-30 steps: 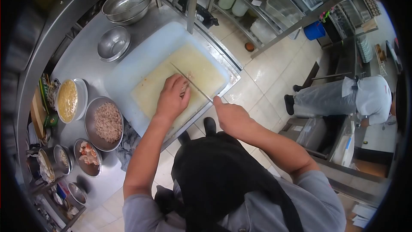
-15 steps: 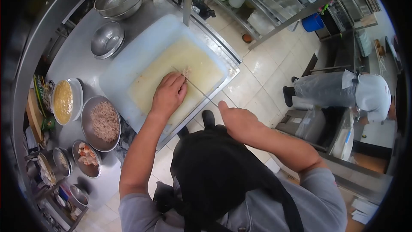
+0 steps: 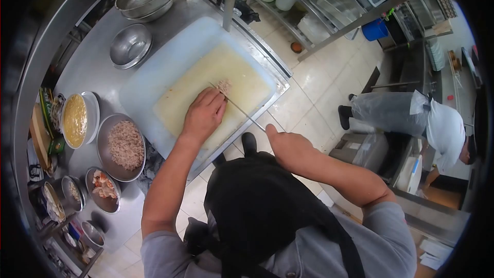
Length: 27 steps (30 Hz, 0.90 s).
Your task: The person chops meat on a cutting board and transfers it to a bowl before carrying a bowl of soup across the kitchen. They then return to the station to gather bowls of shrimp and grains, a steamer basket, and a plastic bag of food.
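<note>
A knife (image 3: 245, 115) slants over a yellowish cutting board (image 3: 244, 74), its handle inside my closed right hand (image 3: 290, 146) past the board's near edge. My left hand (image 3: 205, 112) rests on the board with its fingers bent together right beside the blade; what lies under the fingertips is hidden. A small heap of chopped pinkish food (image 3: 224, 86) sits at the blade's far side, near my left fingertips. The board lies on a larger pale blue board (image 3: 141, 90).
Left of the boards stand a bowl of minced food (image 3: 125, 146), a bowl of yellow liquid (image 3: 75, 121) and a bowl of orange-white pieces (image 3: 104, 185). Metal bowls (image 3: 130, 46) stand at the back. A person in white (image 3: 445, 126) leans over a counter at right.
The blade and both hands have shifted very slightly, and more chopped food shows beside the blade. The other person has bent further forward, with an arm now lowered.
</note>
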Tool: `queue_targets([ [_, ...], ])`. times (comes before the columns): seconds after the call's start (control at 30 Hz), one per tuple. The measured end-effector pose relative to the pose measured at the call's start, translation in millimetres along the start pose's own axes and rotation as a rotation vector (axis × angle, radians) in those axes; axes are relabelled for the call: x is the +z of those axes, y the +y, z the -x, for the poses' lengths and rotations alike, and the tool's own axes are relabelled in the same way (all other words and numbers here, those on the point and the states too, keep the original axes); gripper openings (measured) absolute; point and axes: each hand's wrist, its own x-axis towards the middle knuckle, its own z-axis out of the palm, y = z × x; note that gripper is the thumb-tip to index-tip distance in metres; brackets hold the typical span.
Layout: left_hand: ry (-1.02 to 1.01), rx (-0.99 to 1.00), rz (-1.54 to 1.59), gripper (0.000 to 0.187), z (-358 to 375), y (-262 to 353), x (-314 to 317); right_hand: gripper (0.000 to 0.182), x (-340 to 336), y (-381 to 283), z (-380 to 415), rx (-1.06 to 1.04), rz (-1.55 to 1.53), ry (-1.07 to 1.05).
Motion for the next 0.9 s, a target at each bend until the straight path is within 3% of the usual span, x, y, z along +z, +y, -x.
queue_targets([
  [0.17,-0.024,-0.036,0.033,0.015,-0.4,3.5,-3.9,0.034,13.6,-1.1,-45.4,-0.069,-0.031,0.076],
  [0.3,-0.044,0.020,0.008,0.014,-4.6,7.4,-15.5,0.033,-0.5,0.2,-34.2,-0.063,-0.019,0.140],
  [0.57,-0.063,-0.036,0.072,0.012,-4.0,2.9,-11.0,0.032,4.8,0.8,-0.6,-0.028,-0.013,0.062],
  [0.73,-0.079,-0.047,0.103,0.013,-2.4,4.5,-12.1,0.031,26.7,6.1,-31.4,-0.038,-0.038,0.108],
  [0.9,-0.027,-0.021,0.098,0.015,-1.0,8.5,-19.0,0.031,-0.6,-11.3,-28.4,-0.063,-0.049,0.120],
])
